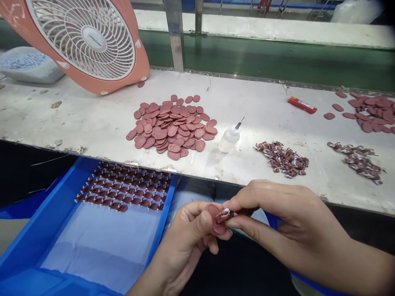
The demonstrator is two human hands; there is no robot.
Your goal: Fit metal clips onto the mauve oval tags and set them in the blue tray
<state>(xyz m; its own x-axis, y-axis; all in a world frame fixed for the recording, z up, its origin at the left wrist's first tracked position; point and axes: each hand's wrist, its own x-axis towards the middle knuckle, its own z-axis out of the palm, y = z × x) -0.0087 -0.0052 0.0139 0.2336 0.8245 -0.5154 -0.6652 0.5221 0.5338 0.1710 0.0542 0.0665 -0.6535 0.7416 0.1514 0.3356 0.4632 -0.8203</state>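
Observation:
Between thumb and fingers, my left hand (194, 230) grips a reddish-brown oval disc (212, 211) with a raised rim. My right hand (277, 222) pinches a small painted figure piece (227, 213), brown with white and dark bits, and its end meets the disc's face. Whether the two are joined I cannot tell. Beyond my hands on the bench lie a heap of matching oval discs (175, 127), a clear squeeze bottle with a needle tip (230, 139) standing upright, and a pile of small painted figure pieces (284, 159).
A blue tray (169, 205) at lower left holds rows of assembled pieces (123, 187) on a pale liner. An orange fan (142, 53) stands behind it, beside a white tub (31, 74). Rightward lie a red packet (302, 105), more discs (375, 111) and more figure pieces (359, 160).

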